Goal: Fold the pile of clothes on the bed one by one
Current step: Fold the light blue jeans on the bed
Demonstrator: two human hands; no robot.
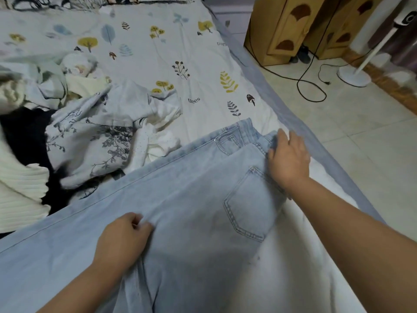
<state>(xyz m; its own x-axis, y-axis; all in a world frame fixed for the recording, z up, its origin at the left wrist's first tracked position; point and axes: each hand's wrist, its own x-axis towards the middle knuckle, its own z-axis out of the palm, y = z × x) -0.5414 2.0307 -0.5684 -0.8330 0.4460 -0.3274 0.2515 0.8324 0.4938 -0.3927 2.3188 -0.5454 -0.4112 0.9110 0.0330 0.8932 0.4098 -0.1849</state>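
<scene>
- Light-blue jeans (185, 199) lie across the bed (180, 41)'s near edge, one leg folded over the other, folding apparently just begun.
- Left hand (123, 239) pinches a ridge of denim at mid-leg; right hand (290, 158) grips the waistband.
- Beyond the jeans, a jumbled pile of clothes (67, 123) waits unfolded; no finished stack is visible.

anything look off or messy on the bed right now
Nothing damaged or spilled. The light blue denim jeans lie spread out, gripped by the left hand and right hand. The unfolded clothes heap beside them is just the remaining pile.
</scene>
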